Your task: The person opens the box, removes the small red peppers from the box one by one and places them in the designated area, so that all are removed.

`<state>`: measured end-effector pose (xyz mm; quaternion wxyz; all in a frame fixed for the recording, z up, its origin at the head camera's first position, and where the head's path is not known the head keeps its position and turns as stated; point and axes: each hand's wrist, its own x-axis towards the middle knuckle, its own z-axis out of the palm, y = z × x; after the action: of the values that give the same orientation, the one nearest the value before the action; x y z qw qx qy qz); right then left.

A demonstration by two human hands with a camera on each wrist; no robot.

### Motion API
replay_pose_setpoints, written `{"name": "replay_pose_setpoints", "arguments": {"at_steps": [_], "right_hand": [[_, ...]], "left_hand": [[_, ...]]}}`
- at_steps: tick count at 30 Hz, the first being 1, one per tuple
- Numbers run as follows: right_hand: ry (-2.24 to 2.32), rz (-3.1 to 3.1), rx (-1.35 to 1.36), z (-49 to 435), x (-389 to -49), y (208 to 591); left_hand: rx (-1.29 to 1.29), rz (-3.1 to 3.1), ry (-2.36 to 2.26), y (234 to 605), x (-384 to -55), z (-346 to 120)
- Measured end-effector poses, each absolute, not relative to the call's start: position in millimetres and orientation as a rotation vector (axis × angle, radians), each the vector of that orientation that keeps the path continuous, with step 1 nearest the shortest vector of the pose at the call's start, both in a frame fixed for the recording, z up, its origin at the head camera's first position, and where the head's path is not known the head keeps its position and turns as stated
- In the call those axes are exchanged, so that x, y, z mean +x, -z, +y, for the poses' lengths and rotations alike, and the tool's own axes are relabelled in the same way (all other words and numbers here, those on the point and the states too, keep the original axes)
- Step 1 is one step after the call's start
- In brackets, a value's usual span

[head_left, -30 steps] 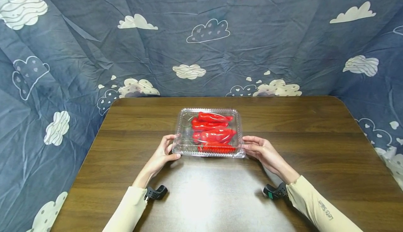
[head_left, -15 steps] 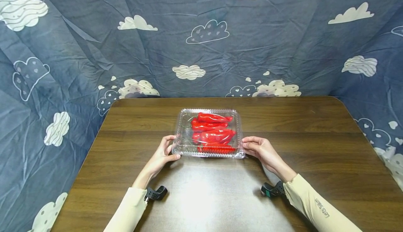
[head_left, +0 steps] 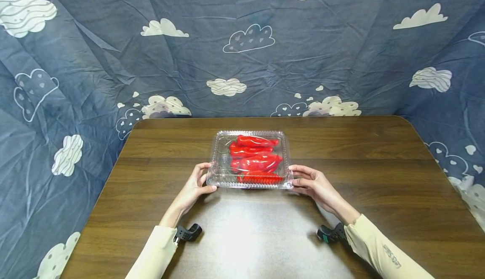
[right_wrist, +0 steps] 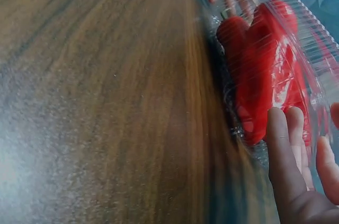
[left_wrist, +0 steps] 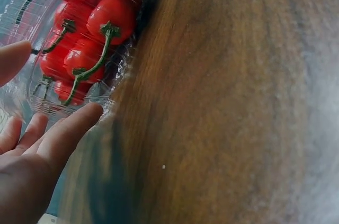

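Note:
A clear plastic clamshell box (head_left: 223, 179) sits near the middle of the table, its lid down. Several red peppers (head_left: 257, 162) with green stems lie inside, seen through the plastic. At the box's left end, my left hand (head_left: 194, 189) touches the side with its fingers and the near corner with its thumb. My right hand (head_left: 317, 186) touches the opposite end, its fingers spread along the side. Extended fingers (right_wrist: 284, 155) show against the plastic in the right wrist view. The left wrist view has fingers (left_wrist: 66, 136) beside the stem ends. The box's underside is hidden.
The brown wooden table (head_left: 159, 144) reflects a bright glare in front of the box. Behind it hangs a dark blue cloth (head_left: 242, 68) with white cloud prints. A black band (head_left: 188, 232) is on the left wrist and another black band (head_left: 331, 232) on the right.
My right hand's fingers have spread apart along the box's right end, and its wrist has shifted slightly. My left hand and the box look nearly unmoved.

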<state>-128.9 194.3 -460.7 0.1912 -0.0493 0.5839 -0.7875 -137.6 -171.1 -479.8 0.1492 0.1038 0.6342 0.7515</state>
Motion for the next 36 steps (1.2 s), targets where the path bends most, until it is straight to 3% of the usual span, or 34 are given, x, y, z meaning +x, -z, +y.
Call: {"name": "replay_pose_setpoints", "arguments": {"at_steps": [36], "right_hand": [[2.285,1.955,-0.070,158.3,-107.9,476.8]], "left_hand": [[0.239,1.919,-2.130,478.9,-131.0,-163.9]]}}
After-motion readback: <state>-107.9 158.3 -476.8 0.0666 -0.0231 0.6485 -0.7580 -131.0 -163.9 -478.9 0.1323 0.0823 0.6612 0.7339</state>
